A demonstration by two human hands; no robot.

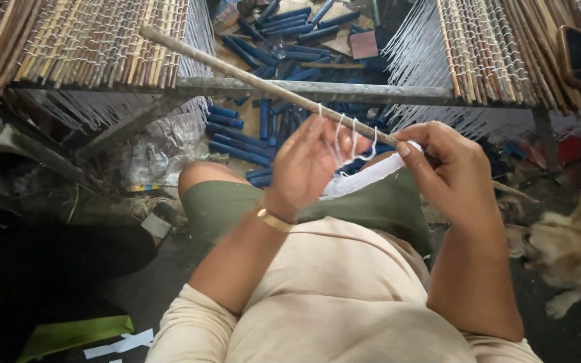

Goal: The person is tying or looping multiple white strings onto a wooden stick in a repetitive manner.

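We held a long, pale, weathered stick (250, 79) slanting up and away over our lap, its far end reaching the rack of bound sticks (95, 44). White string (354, 144) looped around its near end in several loose turns. Our right hand (448, 168) pinched the string against the stick; our left hand (304, 165), fingers curled, worked the loops.

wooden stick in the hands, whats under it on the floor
Beneath the wooden stick lie blue rods on the floor. The left hand and right hand with white string cover whatever is below its near end.
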